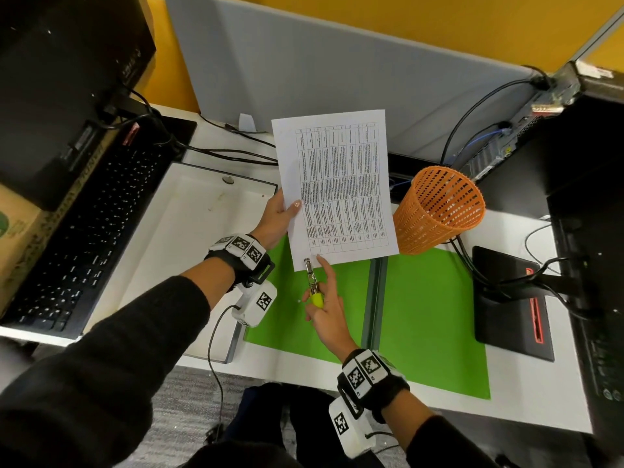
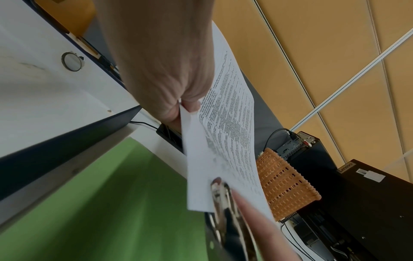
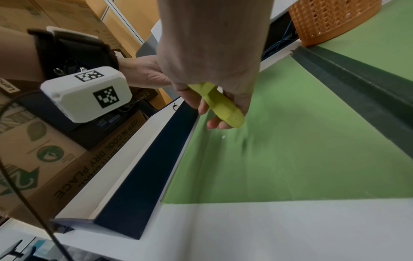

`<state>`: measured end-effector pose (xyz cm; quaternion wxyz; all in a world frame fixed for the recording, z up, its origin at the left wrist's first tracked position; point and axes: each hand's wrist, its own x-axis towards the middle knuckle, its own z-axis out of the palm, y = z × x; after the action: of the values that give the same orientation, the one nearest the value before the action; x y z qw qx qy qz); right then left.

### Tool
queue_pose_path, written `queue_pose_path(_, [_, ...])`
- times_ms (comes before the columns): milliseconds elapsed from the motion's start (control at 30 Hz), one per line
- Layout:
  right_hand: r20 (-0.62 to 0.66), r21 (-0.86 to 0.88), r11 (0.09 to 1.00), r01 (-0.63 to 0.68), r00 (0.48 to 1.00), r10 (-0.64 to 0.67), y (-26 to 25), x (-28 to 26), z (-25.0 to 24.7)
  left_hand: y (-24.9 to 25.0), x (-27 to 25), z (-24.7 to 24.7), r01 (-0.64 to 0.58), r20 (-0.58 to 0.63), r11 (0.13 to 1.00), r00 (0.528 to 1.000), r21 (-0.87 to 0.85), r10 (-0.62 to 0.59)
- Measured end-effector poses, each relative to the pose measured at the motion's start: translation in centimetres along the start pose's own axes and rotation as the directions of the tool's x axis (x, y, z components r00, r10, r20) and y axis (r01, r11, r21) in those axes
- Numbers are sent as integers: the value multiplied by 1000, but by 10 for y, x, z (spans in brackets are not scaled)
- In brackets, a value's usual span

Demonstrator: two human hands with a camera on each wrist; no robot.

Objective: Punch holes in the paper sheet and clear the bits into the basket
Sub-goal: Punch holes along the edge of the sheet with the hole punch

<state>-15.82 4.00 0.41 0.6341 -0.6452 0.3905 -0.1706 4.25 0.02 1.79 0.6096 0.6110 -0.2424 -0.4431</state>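
My left hand (image 1: 282, 214) pinches the left edge of a printed paper sheet (image 1: 337, 184) and holds it up above the green mat (image 1: 422, 315). My right hand (image 1: 326, 305) grips a hole punch (image 1: 312, 280) with yellow handles, its index finger stretched out along the sheet's lower edge. The punch's metal head (image 2: 220, 192) sits over the sheet's bottom left corner. In the right wrist view the yellow handle (image 3: 220, 104) lies inside my curled fingers. One small white paper bit (image 1: 299, 301) lies on the mat. An orange mesh basket (image 1: 439, 211) stands tilted to the right of the sheet.
A white tray (image 1: 189, 231) with a dark rim lies left of the mat, and a black keyboard (image 1: 91, 231) beyond it. A monitor stand (image 1: 510, 298) and cables (image 1: 472, 258) are at the right. A grey partition (image 1: 337, 72) closes the back.
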Motion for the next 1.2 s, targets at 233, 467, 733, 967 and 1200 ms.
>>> queue_pose_path(233, [30,1,1000,-9,1000,9,1,-1,0,0,-2,-2,7,-8,1000,1000,7,-7])
queue_pose_path(467, [117,22,1000,8,993,-11,-6,-3,-5,-1,-6,2,-34,-29,999,999,33,35])
queue_pose_path(733, [71,20,997,-77,995,76,16,-15,-14,14,0,-7,-86,-95,996,992,-12,85])
queue_pose_path(967, [-51,29,1000,-8,999,10,14,-10,-23,10,-3,-9,-62,0,997,998,51,62])
queue_pose_path(1200, [-123,38,991,-128,984,132,20,-3,-26,5,-5,-14,-76,9,997,997,34,75])
